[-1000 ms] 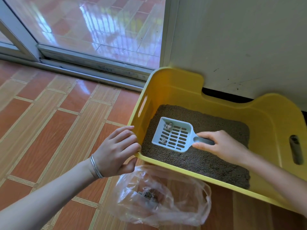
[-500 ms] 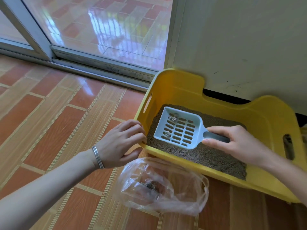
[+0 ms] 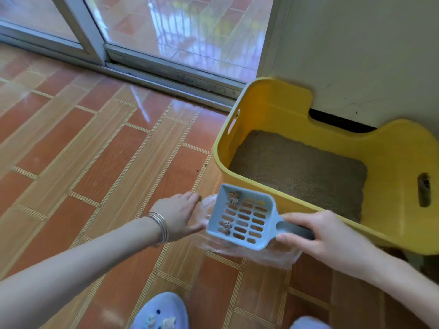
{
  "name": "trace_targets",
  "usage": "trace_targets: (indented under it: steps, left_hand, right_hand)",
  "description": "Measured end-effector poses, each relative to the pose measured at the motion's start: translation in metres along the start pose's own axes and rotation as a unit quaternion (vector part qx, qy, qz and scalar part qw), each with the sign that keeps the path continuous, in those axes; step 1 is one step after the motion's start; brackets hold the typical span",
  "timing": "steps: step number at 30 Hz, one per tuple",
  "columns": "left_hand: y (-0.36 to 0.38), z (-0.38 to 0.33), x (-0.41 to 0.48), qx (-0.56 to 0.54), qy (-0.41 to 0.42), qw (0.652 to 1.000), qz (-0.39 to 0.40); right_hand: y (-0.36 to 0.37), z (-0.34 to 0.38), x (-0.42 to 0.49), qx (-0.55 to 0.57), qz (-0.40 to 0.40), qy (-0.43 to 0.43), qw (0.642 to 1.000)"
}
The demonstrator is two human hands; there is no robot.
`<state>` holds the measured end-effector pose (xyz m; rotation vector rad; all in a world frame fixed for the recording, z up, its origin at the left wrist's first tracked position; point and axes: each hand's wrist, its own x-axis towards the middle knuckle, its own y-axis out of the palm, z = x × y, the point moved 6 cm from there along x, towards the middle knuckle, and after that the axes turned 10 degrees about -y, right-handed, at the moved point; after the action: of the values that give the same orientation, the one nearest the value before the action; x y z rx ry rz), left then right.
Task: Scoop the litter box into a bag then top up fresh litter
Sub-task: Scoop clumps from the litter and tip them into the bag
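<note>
Holding the scoop [image 3: 240,216] flat over the bag [image 3: 273,257] is the step I judge to be in hand. The sifted load is out of the litter box [image 3: 273,110] and not yet tipped. My right hand [image 3: 332,236] is wrapped round the grey handle. Two small clumps [image 3: 225,227] sit on the slotted floor of the scoop, toward the end away from the handle. The clear bag lies on the tiled floor [image 3: 95,162] just in front of the box, under the scoop. My left hand [image 3: 180,214] is at the bag's left edge. I cannot tell whether it pinches the film or merely rests against it, as the fingertips are blurred and partly behind the plastic.

Recommended method: I would have the left hand lift and spread the bag's mouth first. I would then bring the scoop's front edge inside the opening and tilt slowly, so the clumps slide off rather than bounce onto the floor. A light tap should clear anything caught in the slots. The brown litter [image 3: 297,172] lies flat in the box, and topping up is not begun.

Markings: no brand, label or writing is legible on the scoop, box or bag.
</note>
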<state>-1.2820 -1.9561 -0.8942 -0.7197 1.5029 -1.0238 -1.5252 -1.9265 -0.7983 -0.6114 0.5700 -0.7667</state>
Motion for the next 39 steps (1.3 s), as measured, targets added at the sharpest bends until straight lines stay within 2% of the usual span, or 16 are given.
trace_targets:
  steps: [2,7,11,16,21,22,24,27,29,31,36,39]
  left_hand:
    - [0.007,-0.006,0.001,0.008,-0.027,0.999,0.023]
    - [-0.004,-0.014,0.002,0.019,-0.036,0.999,0.013]
    - [-0.012,-0.013,0.001,0.001,-0.042,0.999,-0.001]
    - [-0.012,-0.013,0.002,-0.033,-0.039,0.999,-0.005]
    - [-0.021,-0.015,0.000,-0.061,-0.012,0.997,-0.038]
    - [-0.028,-0.013,-0.004,-0.075,0.001,0.995,-0.065]
    - [-0.053,-0.009,-0.015,-0.096,0.065,0.979,-0.168]
    - [-0.087,-0.001,-0.030,-0.058,0.154,0.947,-0.275]
    - [-0.103,0.001,-0.030,-0.032,0.171,0.940,-0.294]
    - [-0.116,-0.006,-0.025,-0.030,0.179,0.935,-0.305]
    - [-0.120,-0.047,0.004,-0.015,0.239,0.927,-0.290]
    - [-0.112,-0.061,0.027,0.017,0.286,0.918,-0.275]
  right_hand:
    - [0.017,-0.006,0.000,-0.016,0.002,0.013,1.000]
    - [0.034,-0.019,-0.002,-0.096,-0.039,0.042,0.994]
    - [0.052,-0.033,-0.003,-0.310,0.004,-0.002,0.951]
    - [0.053,-0.046,-0.007,-0.369,-0.042,-0.004,0.928]
    - [0.036,-0.027,-0.016,-0.327,-0.071,-0.008,0.942]
    - [0.028,-0.017,-0.020,-0.312,-0.086,-0.021,0.946]
    - [0.011,0.003,-0.030,-0.292,-0.105,-0.043,0.950]
    - [-0.021,0.019,-0.047,-0.239,-0.144,-0.043,0.959]
    - [-0.046,0.020,-0.052,-0.162,-0.186,0.010,0.969]
    - [-0.064,0.006,-0.049,-0.081,-0.192,0.093,0.973]
    - [-0.084,-0.051,-0.017,-0.036,-0.143,0.218,0.965]
    - [-0.083,-0.089,0.016,-0.025,-0.123,0.223,0.967]
